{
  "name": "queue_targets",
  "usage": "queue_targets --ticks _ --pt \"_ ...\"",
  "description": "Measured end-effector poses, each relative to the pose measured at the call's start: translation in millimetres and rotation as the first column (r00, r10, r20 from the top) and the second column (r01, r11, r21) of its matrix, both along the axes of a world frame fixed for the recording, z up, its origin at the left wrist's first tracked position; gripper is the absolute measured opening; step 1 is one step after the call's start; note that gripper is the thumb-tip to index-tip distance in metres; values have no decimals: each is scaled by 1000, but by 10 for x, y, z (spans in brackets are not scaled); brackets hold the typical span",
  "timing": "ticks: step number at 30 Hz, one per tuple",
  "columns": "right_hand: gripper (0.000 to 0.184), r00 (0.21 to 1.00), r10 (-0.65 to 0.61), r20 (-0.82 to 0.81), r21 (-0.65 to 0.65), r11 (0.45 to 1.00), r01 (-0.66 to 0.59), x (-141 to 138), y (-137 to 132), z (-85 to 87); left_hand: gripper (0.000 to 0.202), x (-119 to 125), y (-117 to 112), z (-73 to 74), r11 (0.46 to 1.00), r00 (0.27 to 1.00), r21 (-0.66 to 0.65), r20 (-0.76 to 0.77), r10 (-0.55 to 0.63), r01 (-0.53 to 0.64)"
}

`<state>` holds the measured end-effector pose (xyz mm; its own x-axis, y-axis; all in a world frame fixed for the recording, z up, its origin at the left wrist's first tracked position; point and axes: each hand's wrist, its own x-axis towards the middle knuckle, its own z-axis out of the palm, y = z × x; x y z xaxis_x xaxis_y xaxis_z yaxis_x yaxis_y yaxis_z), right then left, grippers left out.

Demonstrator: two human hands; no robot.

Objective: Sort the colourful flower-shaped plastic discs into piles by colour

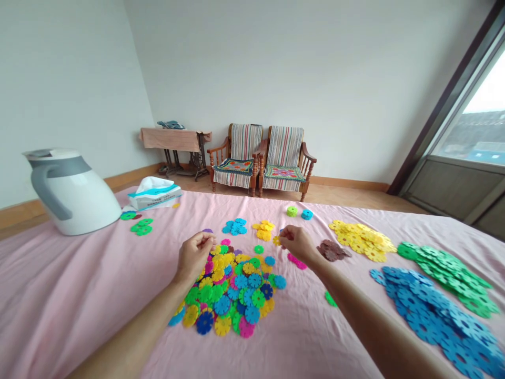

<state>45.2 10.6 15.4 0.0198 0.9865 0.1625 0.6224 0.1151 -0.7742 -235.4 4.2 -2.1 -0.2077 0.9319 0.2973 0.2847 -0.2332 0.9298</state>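
Note:
A mixed pile of flower-shaped plastic discs (236, 289) lies on the pink cloth between my forearms. My left hand (194, 257) is closed in a pinch at the pile's far left edge; what it may hold is hidden. Just beyond its fingertips shows a purple disc (207, 230). Fingers pinched, my right hand (299, 245) is over the cloth right of the pile, beside a yellow disc (276, 240). A speck of blue shows at its fingertips, too small to tell if held. Small groups of blue discs (235, 227) and yellow discs (263, 230) lie between the hands, farther back.
Sorted heaps of yellow (361, 239), brown (333, 250), green (450, 276) and blue discs (437, 316) lie to the right. Two small stacks, lime (292, 211) and blue (306, 214), stand behind. A white jug (84, 197) and tissue pack (154, 195) are left.

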Motion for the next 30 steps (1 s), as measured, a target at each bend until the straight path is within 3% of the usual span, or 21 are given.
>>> queue_targets --ticks 5,8,11,15,21,26,30 --pt "11 997 -69 -34 -6 998 69 -243 414 -106 23 22 -27 27 1000 1000 -5 7 -2 2" --pt "15 994 -98 -55 3 995 99 -289 495 -149 23 21 -31 29 1000 1000 -3 -12 1 -1" --pt "16 997 -68 -43 20 997 69 -261 387 -146 23 21 -27 23 1000 1000 0 -28 -1 1" --pt "12 996 87 19 14 996 -87 -230 48 -108 22 33 -19 25 1000 999 7 -49 -5 5" --pt "35 893 375 250 100 907 -409 -354 -332 -78 23 43 -29 45 1000 1000 8 -23 -5 6" --pt "30 840 389 378 54 897 -440 -453 -401 -65 26 -3 -10 26 1000 1000 13 18 11 -11" --pt "22 873 345 344 73 917 -391 -453 -399 -81 30 -60 37 -10 999 998 25 46 34 -35"
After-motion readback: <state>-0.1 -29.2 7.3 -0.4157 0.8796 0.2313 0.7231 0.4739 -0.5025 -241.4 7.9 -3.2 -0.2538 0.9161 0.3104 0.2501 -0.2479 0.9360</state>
